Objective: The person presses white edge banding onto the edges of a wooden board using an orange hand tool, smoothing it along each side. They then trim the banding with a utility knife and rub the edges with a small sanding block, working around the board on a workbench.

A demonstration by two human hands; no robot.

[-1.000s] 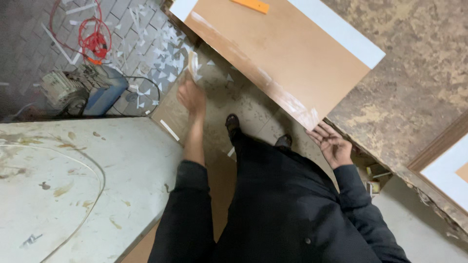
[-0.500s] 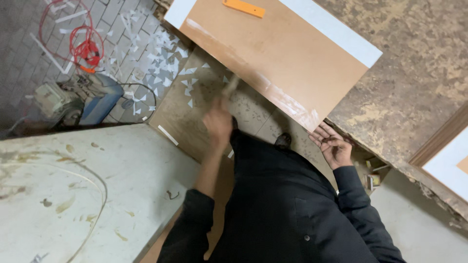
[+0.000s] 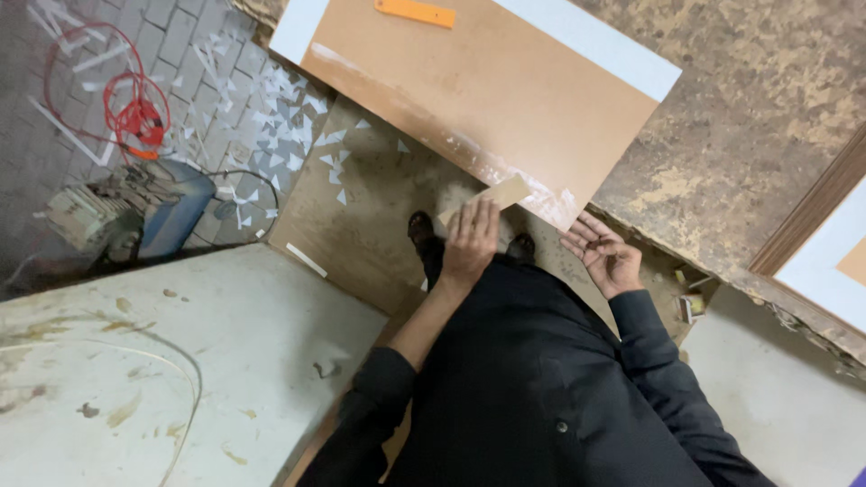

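Now | left hand (image 3: 471, 242) grips tan strip (image 3: 494, 197) at brown board (image 3: 487, 99) edge | right hand (image 3: 603, 254) open, empty, just beside.

Dim, flat indoor light; soft shadows, mostly sharp focus.

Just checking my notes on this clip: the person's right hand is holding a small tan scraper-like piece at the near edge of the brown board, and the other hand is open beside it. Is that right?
Not quite. In the head view the left hand, not the right, holds the small tan piece at the near edge of the brown board. The right hand is the one that is open beside it, palm up.
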